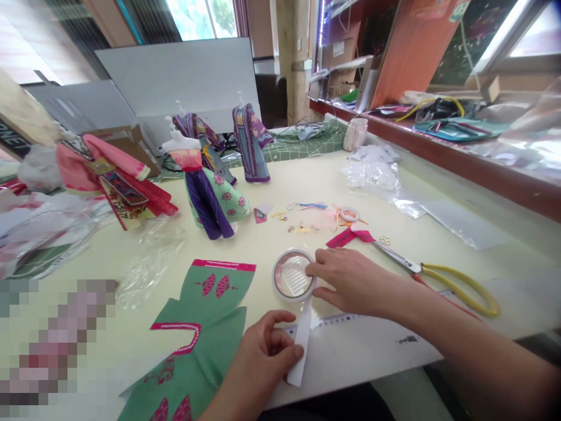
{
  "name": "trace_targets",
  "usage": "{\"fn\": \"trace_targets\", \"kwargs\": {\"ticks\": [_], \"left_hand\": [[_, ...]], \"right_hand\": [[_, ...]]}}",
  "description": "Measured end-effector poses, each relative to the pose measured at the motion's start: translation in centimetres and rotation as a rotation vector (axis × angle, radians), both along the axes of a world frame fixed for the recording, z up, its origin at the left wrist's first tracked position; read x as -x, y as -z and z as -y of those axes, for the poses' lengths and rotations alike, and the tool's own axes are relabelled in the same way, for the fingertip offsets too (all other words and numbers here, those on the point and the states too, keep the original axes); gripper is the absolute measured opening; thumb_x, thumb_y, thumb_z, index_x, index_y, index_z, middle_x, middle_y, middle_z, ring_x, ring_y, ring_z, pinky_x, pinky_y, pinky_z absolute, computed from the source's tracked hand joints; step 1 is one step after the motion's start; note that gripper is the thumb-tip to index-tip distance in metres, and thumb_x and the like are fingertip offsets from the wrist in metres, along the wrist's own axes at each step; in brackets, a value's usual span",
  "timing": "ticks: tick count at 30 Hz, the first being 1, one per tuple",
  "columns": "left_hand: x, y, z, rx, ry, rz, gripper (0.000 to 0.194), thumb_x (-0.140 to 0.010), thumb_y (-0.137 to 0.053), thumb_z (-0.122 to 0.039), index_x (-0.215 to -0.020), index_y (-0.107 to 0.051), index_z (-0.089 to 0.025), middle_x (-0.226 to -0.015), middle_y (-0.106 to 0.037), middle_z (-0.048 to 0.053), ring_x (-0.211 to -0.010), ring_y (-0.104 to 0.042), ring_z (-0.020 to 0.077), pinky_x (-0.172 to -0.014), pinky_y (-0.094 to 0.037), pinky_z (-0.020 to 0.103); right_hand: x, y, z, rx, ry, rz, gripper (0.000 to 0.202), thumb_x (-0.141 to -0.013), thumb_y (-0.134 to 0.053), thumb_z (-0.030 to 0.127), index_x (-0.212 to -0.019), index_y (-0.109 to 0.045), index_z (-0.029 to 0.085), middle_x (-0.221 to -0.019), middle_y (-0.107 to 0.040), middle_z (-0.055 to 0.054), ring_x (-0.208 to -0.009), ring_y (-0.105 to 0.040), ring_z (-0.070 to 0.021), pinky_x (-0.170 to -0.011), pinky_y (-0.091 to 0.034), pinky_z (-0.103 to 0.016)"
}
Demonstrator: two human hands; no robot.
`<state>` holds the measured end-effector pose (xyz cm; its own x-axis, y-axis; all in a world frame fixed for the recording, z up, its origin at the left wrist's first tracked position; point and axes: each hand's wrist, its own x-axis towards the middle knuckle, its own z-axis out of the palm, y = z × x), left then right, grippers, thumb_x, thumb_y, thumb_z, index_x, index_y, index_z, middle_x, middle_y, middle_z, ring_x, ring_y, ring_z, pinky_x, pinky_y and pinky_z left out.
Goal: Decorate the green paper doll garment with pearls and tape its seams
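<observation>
A roll of white tape (276, 286) rests on the table in front of me. My right hand (346, 278) grips its right rim, thumb and fingers bent over the edge. From the roll a strip of tape (300, 351) runs down toward the table's front edge. My left hand (265, 356) pinches that strip near its lower part with the thumb. Beside my left hand lies a green cloth garment piece (214, 310) with pink trim and pink printed motifs. A ruler (337, 320) is partly hidden under the strip and my right arm.
Yellow-handled scissors (456, 286) lie right, close to my forearm, by a magenta ribbon (346, 237). Several small doll garments on stands, one purple-skirted (210, 204), stand at the back left. Small gold ornaments (300, 229) lie beyond the roll. Plastic bags (372, 169) lie back right.
</observation>
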<state>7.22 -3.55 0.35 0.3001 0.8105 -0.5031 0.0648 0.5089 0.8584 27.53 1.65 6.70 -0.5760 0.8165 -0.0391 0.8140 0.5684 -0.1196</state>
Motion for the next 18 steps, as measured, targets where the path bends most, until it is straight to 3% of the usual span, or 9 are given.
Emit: {"fn": "trace_targets", "kwargs": {"ticks": [9, 12, 15, 18], "left_hand": [[-1.6, -0.7, -0.7, 0.139, 0.014, 0.04, 0.027, -0.061, -0.071, -0.029, -0.076, -0.056, -0.013, -0.048, -0.062, 0.001, -0.041, -0.055, 0.0102, -0.046, -0.045, 0.021], [-2.0, -0.9, -1.0, 0.169, 0.015, 0.008, 0.025, -0.059, -0.07, -0.027, -0.076, -0.056, -0.013, -0.049, -0.064, 0.003, -0.041, -0.055, 0.0114, -0.045, -0.046, 0.022], [-2.0, -1.1, -1.4, 0.191, 0.02, -0.023, 0.024, -0.058, -0.069, -0.025, -0.074, -0.056, -0.013, -0.048, -0.064, 0.003, -0.04, -0.056, 0.0121, -0.043, -0.046, 0.022], [-1.9, -1.4, -1.7, 0.211, 0.058, -0.049, 0.024, -0.059, -0.069, -0.027, -0.073, -0.057, -0.013, -0.048, -0.064, 0.004, -0.04, -0.056, 0.0118, -0.043, -0.045, 0.021]], "right_hand": [[0.7, 1.4, -2.8, -0.039, -0.069, -0.002, 0.018, -0.083, -0.057, 0.025, -0.1, -0.063, 0.022, -0.088, -0.059, -0.005, -0.075, -0.058, -0.0216, -0.063, -0.04, -0.031], [0.6, 1.7, -2.9, -0.048, -0.064, -0.011, 0.03, -0.085, -0.056, 0.025, -0.115, -0.058, 0.025, -0.09, -0.06, -0.004, -0.076, -0.058, -0.0209, -0.063, -0.041, -0.03], [-1.2, 1.6, -1.5, -0.07, -0.004, -0.034, 0.045, -0.087, -0.054, 0.025, -0.131, -0.045, 0.024, -0.095, -0.061, -0.005, -0.082, -0.058, -0.0221, -0.069, -0.044, -0.033], [-5.6, 2.1, 1.5, -0.148, 0.143, -0.043, 0.037, -0.09, -0.044, 0.021, -0.126, -0.048, 0.016, -0.108, -0.058, -0.011, -0.099, -0.054, -0.0274, -0.084, -0.043, -0.043]]}}
